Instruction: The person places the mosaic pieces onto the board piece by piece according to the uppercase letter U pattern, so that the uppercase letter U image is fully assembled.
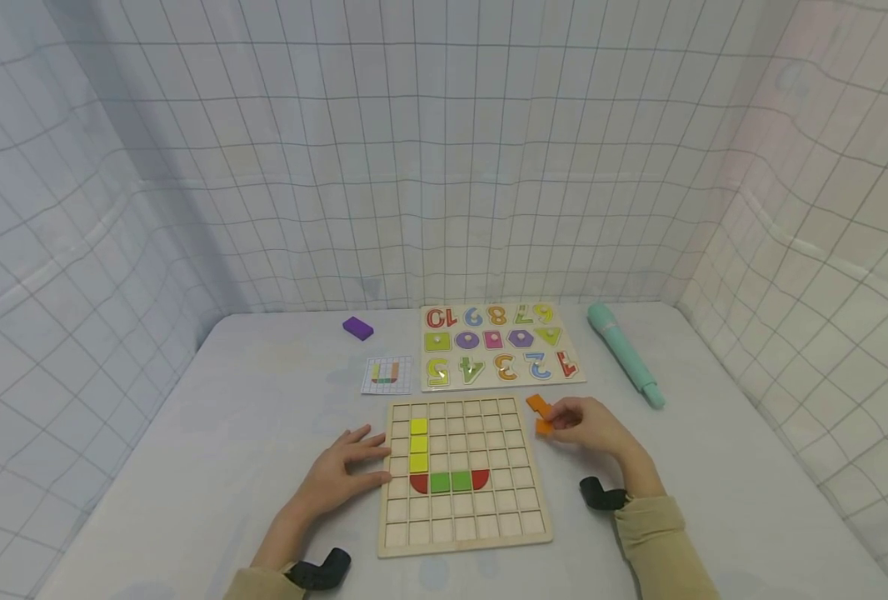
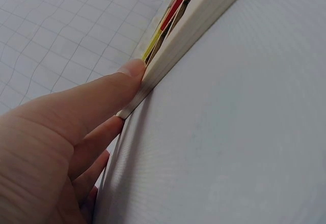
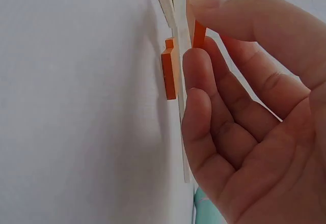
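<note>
A wooden grid board point(image 1: 465, 547) lies flat in front of me. It holds a column of three yellow tiles point(image 1: 418, 444), with two green tiles point(image 1: 440, 482) and two red quarter-round tiles point(image 1: 480, 478) in a row below. My left hand point(image 1: 342, 473) rests at the board's left edge, fingers extended; in the left wrist view the thumb touches the rim. Beside the board's upper right corner, my right hand point(image 1: 588, 427) pinches an orange tile point(image 3: 197, 23) between thumb and fingers. Other orange tiles point(image 3: 169, 74) lie on the table close by.
Behind the grid board lies a number and shape puzzle board point(image 1: 504, 383). A small pattern card point(image 1: 386, 375) sits left of it, with a purple block point(image 1: 357, 328) farther back. At the right rests a teal tube-shaped object point(image 1: 626, 354). Grid-patterned cloth walls point(image 1: 444, 167) surround the table.
</note>
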A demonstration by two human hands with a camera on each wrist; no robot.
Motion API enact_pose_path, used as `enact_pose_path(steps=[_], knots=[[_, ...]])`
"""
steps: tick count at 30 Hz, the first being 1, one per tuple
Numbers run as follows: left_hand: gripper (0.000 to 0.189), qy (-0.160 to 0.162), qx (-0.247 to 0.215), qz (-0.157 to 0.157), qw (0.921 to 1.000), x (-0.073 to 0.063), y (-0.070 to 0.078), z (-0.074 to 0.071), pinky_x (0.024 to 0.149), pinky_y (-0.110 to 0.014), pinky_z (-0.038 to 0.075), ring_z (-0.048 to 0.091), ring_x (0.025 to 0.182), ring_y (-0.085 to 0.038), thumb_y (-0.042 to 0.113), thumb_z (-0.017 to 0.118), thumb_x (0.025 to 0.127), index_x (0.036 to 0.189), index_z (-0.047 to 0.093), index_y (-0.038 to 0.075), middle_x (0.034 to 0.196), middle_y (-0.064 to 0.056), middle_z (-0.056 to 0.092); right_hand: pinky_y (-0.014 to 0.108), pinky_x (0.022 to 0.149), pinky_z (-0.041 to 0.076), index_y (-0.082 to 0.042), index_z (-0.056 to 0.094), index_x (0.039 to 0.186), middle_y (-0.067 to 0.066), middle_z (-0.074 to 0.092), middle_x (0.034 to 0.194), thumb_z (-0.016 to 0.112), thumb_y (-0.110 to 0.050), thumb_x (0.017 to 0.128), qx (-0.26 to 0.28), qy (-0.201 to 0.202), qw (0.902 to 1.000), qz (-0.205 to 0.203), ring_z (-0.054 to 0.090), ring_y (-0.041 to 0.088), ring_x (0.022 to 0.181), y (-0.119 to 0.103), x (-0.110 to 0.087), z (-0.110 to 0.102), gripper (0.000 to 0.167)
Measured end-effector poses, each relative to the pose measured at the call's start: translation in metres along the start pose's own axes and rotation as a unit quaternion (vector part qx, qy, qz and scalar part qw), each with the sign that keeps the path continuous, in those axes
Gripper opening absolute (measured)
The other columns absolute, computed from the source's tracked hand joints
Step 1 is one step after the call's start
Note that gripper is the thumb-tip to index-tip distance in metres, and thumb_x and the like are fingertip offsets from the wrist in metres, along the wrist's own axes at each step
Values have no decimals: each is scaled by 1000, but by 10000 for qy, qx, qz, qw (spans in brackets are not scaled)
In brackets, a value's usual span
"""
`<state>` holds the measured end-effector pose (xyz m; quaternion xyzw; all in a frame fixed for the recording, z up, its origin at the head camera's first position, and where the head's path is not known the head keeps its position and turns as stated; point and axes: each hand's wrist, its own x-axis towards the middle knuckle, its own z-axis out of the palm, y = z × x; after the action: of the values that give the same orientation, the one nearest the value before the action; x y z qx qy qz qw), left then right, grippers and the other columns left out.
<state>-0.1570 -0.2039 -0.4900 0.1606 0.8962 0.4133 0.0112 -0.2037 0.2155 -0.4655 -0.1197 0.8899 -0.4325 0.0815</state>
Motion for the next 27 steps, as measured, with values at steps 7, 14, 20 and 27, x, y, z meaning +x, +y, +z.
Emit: enact_pose_path(steps=[7, 14, 20, 27], knots=[[46, -20, -74, -3, 10000, 0, 1, -1, 116, -48, 14, 28, 137, -31, 39, 78, 74, 112, 71, 14, 130, -3, 57, 29, 73, 51, -8, 68, 95, 1, 64, 88, 76, -14, 76, 40, -11, 9995, -305, 56, 18, 80, -13, 3, 0, 21], [46, -39, -51, -22, 10000, 0, -1, -1, 116, -49, 15, 28, 137, -31, 41, 78, 74, 112, 71, 15, 131, -2, 57, 29, 79, 54, -8, 69, 96, 0, 66, 94, 77, -14, 77, 155, -9, 9962, -858, 59, 17, 85, -33, 5, 5, 21], [46, -26, -44, 7, 10000, 1, -2, -1, 116, -48, 15, 28, 137, -31, 41, 78, 74, 112, 71, 16, 130, -2, 57, 32, 83, 54, -9, 69, 100, -2, 66, 95, 76, -15, 79, 157, -73, 9930, -1167, 60, 16, 87, -48, 7, 17, 23], [46, -21, -47, 13, 10000, 1, -4, 0, 115, -49, 15, 28, 137, -31, 41, 77, 74, 112, 71, 16, 130, -2, 57, 34, 83, 54, -12, 68, 100, -4, 65, 94, 75, -14, 79, 141, -322, 9922, -1196, 60, 15, 86, -59, 10, 35, 22]])
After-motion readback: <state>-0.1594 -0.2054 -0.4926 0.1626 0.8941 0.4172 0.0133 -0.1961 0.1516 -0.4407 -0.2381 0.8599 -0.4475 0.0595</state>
